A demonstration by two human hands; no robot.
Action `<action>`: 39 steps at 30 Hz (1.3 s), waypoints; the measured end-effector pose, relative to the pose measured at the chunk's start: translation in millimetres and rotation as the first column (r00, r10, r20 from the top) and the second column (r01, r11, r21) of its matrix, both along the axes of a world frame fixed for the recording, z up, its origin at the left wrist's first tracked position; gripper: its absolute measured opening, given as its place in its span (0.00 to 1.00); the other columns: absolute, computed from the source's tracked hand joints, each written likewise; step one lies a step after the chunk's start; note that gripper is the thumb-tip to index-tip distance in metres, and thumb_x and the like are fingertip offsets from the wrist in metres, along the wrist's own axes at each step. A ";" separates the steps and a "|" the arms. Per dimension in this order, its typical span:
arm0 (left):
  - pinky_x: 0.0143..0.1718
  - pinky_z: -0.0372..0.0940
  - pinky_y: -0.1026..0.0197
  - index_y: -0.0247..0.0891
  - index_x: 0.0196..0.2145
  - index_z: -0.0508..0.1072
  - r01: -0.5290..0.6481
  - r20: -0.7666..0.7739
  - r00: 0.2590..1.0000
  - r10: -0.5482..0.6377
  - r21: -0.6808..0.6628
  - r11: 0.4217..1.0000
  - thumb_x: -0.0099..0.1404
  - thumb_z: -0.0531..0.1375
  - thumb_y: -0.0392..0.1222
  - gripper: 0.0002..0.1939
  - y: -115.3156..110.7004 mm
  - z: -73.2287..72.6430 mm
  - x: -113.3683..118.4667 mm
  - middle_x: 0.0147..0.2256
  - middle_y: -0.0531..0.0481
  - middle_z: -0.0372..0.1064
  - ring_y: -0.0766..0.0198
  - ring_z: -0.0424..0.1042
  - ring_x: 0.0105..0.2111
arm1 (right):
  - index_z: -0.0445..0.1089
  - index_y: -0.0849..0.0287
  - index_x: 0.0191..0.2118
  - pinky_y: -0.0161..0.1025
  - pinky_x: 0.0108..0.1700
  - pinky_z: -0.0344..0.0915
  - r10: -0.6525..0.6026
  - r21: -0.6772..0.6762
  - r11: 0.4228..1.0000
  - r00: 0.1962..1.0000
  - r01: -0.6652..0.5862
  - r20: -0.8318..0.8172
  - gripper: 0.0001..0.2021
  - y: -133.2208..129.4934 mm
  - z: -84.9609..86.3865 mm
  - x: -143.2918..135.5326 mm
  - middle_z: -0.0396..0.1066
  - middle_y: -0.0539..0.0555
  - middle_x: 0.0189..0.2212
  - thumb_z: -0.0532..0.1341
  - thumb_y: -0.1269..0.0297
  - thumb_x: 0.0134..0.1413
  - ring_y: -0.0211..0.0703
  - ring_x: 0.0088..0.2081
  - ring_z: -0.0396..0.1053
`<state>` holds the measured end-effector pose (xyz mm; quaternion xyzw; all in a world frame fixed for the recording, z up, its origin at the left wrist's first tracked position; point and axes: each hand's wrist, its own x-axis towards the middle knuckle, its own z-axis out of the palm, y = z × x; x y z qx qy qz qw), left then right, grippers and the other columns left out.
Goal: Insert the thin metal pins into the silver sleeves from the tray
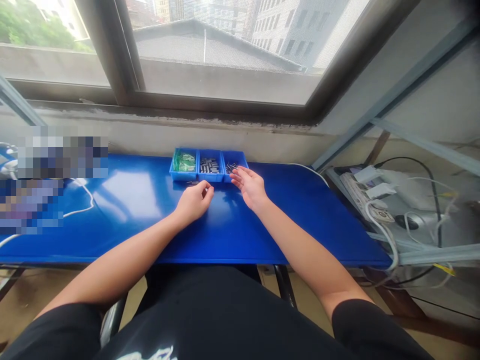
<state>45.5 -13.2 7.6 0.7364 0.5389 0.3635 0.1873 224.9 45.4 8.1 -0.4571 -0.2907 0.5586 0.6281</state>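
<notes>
My left hand (194, 201) is closed on the blue table just in front of the bins, thumb against the fingers; what it holds, if anything, I cannot make out. A small thin metal piece shows just behind its knuckles. Over the front edge of the right-hand bin (245, 161) hangs my right hand (250, 187), palm turned inward, its fingers stretched out and apart. Small dark screw-like parts (229, 167) lie in that bin. The middle bin holds several short grey metal cylinders (209, 166). In the left bin is a green and clear plastic bag (184, 162).
The three joined blue bins stand at the back of the blue table (232, 235), below a window (225, 60). White cables (88, 200) run along its left side. On the right, a metal-framed shelf holds a power strip (375, 202) and tangled cords.
</notes>
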 end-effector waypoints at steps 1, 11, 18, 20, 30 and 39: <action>0.27 0.56 0.64 0.39 0.32 0.70 0.002 -0.001 1.000 -0.002 -0.001 1.000 0.67 0.52 0.46 0.11 0.1 -0.3 -0.1 0.24 0.53 0.70 0.66 0.65 0.23 | 0.70 0.60 0.36 0.32 0.32 0.72 0.010 0.008 1.000 1.000 -0.010 0.004 0.04 0.6 -1.7 0.0 0.75 0.53 0.32 0.63 0.72 0.52 0.37 0.32 0.75; 0.26 0.56 0.64 0.39 0.32 0.70 -0.009 -0.003 1.000 0.009 0.015 1.000 0.66 0.52 0.46 0.11 1.1 -2.4 -0.7 0.24 0.53 0.70 0.66 0.65 0.22 | 0.74 0.59 0.37 0.42 0.40 0.70 0.090 0.236 0.865 0.601 -0.442 0.794 0.09 -14.5 -24.6 -13.8 0.76 0.56 0.35 0.61 0.63 0.52 0.43 0.35 0.73; 0.27 0.56 0.65 0.39 0.31 0.70 -0.009 0.004 1.000 0.009 0.007 1.000 0.66 0.52 0.45 0.11 0.7 -0.6 0.0 0.24 0.53 0.70 0.66 0.66 0.23 | 0.75 0.56 0.37 0.46 0.49 0.64 -0.023 0.228 0.627 0.274 -0.745 0.961 0.07 -22.5 -22.0 -15.4 0.74 0.56 0.43 0.61 0.70 0.53 0.47 0.44 0.69; 0.27 0.57 0.65 0.39 0.32 0.70 -0.003 0.001 1.000 0.003 0.007 1.000 0.66 0.52 0.45 0.11 0.6 -0.6 0.4 0.24 0.53 0.70 0.66 0.66 0.23 | 0.75 0.56 0.36 0.46 0.48 0.64 -0.021 0.192 0.637 0.232 -0.747 0.973 0.07 -20.9 -20.8 -13.2 0.75 0.55 0.41 0.61 0.72 0.53 0.47 0.42 0.69; 0.27 0.58 0.64 0.39 0.32 0.71 -0.005 -0.035 0.999 0.004 -0.021 1.000 0.65 0.52 0.44 0.10 3.7 -3.8 -1.1 0.26 0.51 0.72 0.64 0.68 0.25 | 0.75 0.56 0.33 0.43 0.43 0.61 -0.030 0.145 0.702 0.175 -0.697 0.984 0.04 -20.2 -22.3 -16.0 0.75 0.55 0.33 0.62 0.67 0.53 0.45 0.36 0.66; 0.27 0.58 0.64 0.39 0.32 0.71 -0.010 -0.035 0.999 0.008 -0.039 0.999 0.65 0.52 0.45 0.11 7.2 -6.8 -2.9 0.26 0.51 0.72 0.64 0.68 0.25 | 0.74 0.58 0.33 0.43 0.44 0.62 -0.066 0.135 0.732 0.127 -0.668 0.990 0.04 -19.6 -28.1 -18.7 0.74 0.56 0.34 0.61 0.67 0.53 0.45 0.36 0.65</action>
